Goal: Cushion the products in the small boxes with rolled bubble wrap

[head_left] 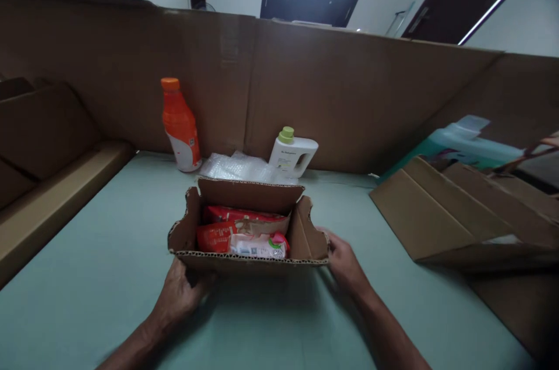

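Note:
An open cardboard box [248, 262] is held between my two hands over the pale green table. Inside it lie red packets [213, 236] and, in front of them, a white and pink packet [257, 246]. My left hand [181, 291] grips the box's near left corner from below, its thumb along the front side. Around the right end of the box is my right hand [345, 259], its fingers partly hidden behind the cardboard.
At the back stand an orange bottle [180, 125] and a white bottle with a green cap [290, 154], with bubble wrap [238, 167] between them. Cardboard boxes [441, 207] and a teal jug [449, 145] are at the right. A tall cardboard wall [332, 90] borders the table [87, 253].

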Demonstrator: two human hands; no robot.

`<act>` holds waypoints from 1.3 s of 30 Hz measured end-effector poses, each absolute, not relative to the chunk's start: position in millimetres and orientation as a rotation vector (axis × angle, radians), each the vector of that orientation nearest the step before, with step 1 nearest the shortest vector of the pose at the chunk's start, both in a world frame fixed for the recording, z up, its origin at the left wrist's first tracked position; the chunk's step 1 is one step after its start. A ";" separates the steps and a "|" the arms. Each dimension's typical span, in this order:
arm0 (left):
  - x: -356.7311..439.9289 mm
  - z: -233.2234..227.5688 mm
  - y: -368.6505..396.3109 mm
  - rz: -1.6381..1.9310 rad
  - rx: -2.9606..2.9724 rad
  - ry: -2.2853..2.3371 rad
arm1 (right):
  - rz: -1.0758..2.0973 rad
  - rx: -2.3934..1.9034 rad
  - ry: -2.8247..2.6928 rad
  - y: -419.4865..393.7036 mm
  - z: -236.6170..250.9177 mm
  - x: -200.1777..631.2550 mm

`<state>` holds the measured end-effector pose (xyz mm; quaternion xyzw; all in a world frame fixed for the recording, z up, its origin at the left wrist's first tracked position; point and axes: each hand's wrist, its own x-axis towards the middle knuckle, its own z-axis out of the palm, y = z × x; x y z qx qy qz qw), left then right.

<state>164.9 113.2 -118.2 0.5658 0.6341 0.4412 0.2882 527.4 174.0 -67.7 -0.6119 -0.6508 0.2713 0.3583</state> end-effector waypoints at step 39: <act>164.9 -105.4 118.9 1.227 1.537 1.570 | 0.308 -1.788 -1.296 36.6 -61.0 548.7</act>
